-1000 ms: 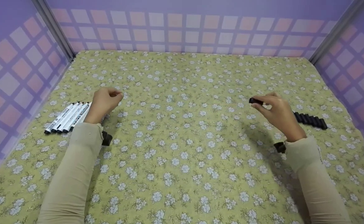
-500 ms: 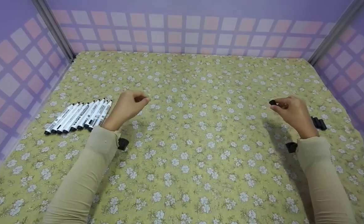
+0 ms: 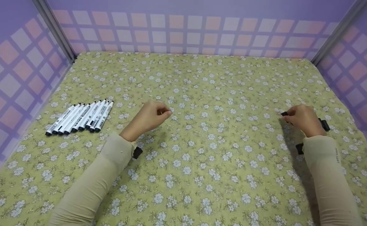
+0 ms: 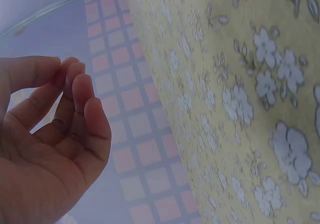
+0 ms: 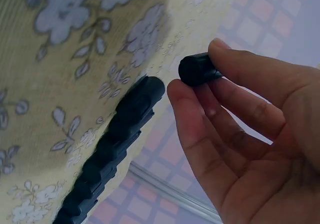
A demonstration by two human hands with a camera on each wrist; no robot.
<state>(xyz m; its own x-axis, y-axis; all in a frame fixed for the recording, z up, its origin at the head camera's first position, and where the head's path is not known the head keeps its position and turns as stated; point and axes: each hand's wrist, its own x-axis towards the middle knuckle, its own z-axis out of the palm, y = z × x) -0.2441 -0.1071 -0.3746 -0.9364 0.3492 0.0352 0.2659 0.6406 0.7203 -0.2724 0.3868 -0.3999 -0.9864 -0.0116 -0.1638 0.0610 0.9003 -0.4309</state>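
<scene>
My left hand [image 3: 150,118] hovers over the cloth, right of a row of white markers [image 3: 90,116], with nothing in it. In the left wrist view its fingers are loosely curled, and the thumb meets the index fingertip. At the right, my right hand [image 3: 304,121] pinches a short black marker cap [image 5: 196,70] between thumb and fingers. Beside it in the right wrist view lies a tight row of black caps [image 5: 112,144]; in the head view the hand hides most of that row, leaving a few caps [image 3: 325,125] visible. The markers' lower ends are black.
A yellow floral cloth [image 3: 186,175] covers the table. Purple walls with a pink and white check pattern [image 3: 183,31] stand behind and at both sides, joined by grey corner posts [image 3: 56,29]. Dark straps sit at both wrists.
The left hand has moved right and toward me, uncovering the markers. The right hand, still pinching the cap, has moved right and toward me, now covering most of the cap row.
</scene>
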